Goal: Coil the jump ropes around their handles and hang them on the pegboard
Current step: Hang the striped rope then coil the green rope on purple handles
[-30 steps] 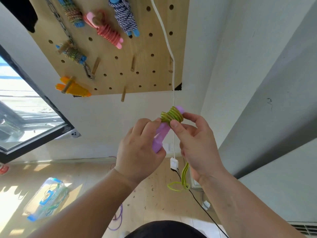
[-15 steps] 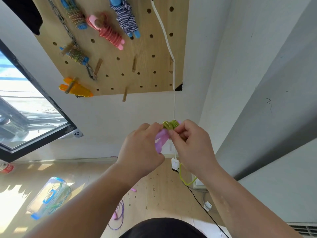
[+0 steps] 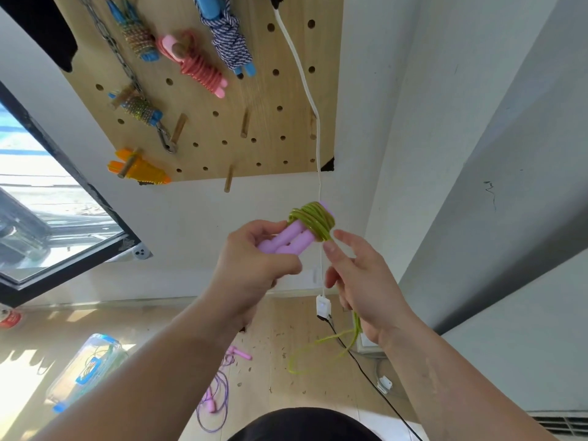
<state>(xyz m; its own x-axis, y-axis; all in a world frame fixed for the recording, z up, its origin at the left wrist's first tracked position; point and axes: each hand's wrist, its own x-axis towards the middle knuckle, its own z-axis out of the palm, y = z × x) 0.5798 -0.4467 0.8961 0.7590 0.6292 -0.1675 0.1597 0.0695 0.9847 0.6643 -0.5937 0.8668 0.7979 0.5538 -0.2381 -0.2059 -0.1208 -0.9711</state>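
Grip: left hand (image 3: 254, 268) clamped on the two lilac plastic handles (image 3: 288, 240), side by side, below the wooden pegboard (image 3: 261, 90). The yellow-green rope (image 3: 313, 219) is coiled round their tops. The right hand (image 3: 362, 281) is off its pinch from 0.5 s ago, fingers half-straight, thumb at the coil edge. The tail runs behind the palm, can't tell if gripped. The loose loop dangles over the wooden floor (image 3: 280, 329), where a purple rope (image 3: 216, 405) lies.

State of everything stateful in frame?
purple handles: paired, gripped by left hand
green rope: partly coiled round the handles, tail hanging loose
right hand: holds the rope's loose run
pink rope: coiled, hung on pegboard
purple rope: uncoiled, lying on floor
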